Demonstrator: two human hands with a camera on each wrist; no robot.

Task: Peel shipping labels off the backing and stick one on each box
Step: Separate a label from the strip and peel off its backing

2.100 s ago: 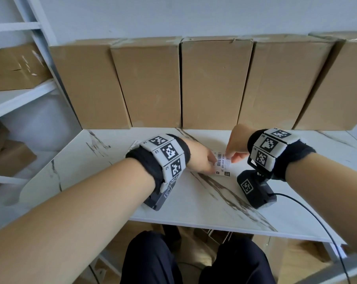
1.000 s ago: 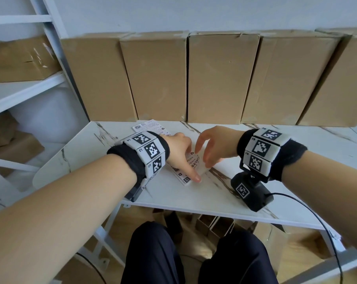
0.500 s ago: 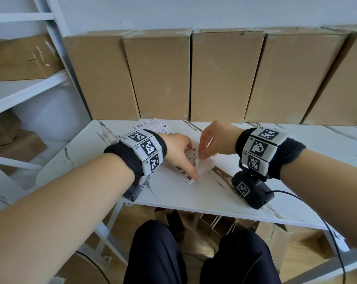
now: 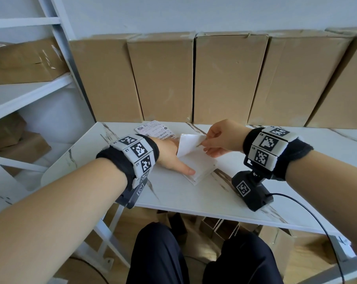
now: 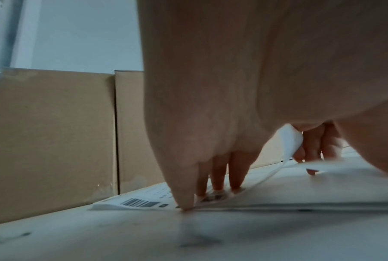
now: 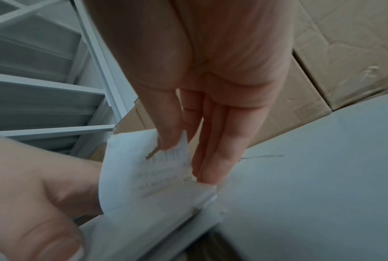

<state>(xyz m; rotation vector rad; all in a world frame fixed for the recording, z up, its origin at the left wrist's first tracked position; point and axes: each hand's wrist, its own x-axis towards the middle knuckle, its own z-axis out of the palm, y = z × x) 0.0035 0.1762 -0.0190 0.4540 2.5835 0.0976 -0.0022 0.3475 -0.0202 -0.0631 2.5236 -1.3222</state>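
Note:
A stack of white label sheets [image 4: 202, 169] lies on the marble table [image 4: 194, 197]. My left hand [image 4: 171, 156] presses flat on the stack's left side, fingers straight, thumb along the near edge. My right hand [image 4: 204, 143] pinches a corner of the top label [image 4: 188, 144] between thumb and forefinger, and that corner curls up off its backing. In the left wrist view the fingertips [image 5: 213, 187] bear down on the stack [image 5: 300, 196]. In the right wrist view the lifted label [image 6: 144, 173] shows faint print. Several plain cardboard boxes [image 4: 228, 78] stand upright along the wall.
A loose printed label sheet [image 4: 155, 130] lies behind my left hand, near the boxes. A white shelf rack [image 4: 30, 93] with cardboard boxes [image 4: 24, 62] stands at the left. More boxes sit under the table. A black cable [image 4: 308, 214] trails off the table's near right edge.
My right hand has taken the label's corner and pulled it up off the stack. My left hand has stayed pressed on the stack's left side.

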